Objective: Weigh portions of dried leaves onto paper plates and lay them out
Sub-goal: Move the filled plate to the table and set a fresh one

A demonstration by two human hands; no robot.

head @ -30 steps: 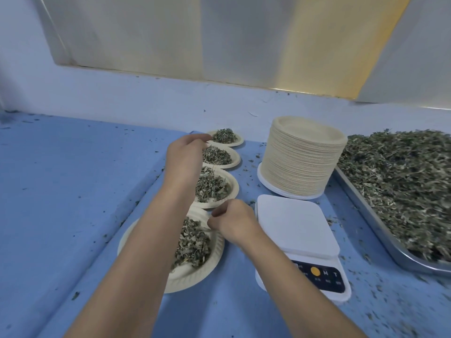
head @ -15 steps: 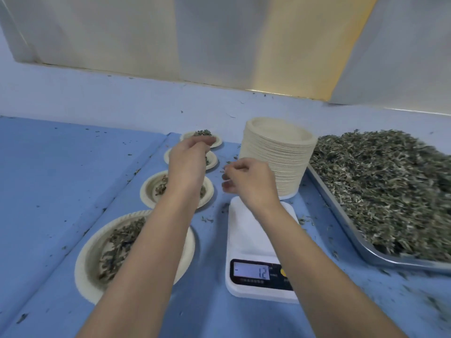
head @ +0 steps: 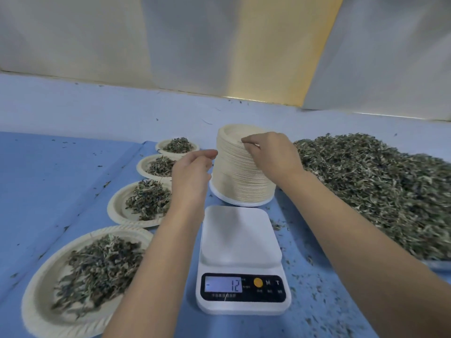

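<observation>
A tall stack of paper plates (head: pixel 240 184) stands behind the white scale (head: pixel 238 235), whose platform is bare and whose display shows -12. My right hand (head: pixel 274 156) lies over the top of the stack, its fingertips curled onto the top plate's rim. Just left of the stack, my left hand (head: pixel 191 176) hovers with loosely curled fingers and holds nothing. Several plates with dried leaves run in a row on the left: the nearest plate (head: pixel 36 303), the second plate (head: pixel 116 211), the third plate (head: pixel 142 167) and the farthest plate (head: pixel 161 145).
A metal tray (head: pixel 439 265) heaped with dried leaves (head: pixel 378 189) fills the right side. Leaf crumbs are scattered over the blue table (head: pixel 61 172). A pale wall rises right behind the stack and the plates.
My right hand rose from in front of the stack onto its top plate. My left hand moved right, from over the row of filled plates to the stack's left side. The view shifted right.
</observation>
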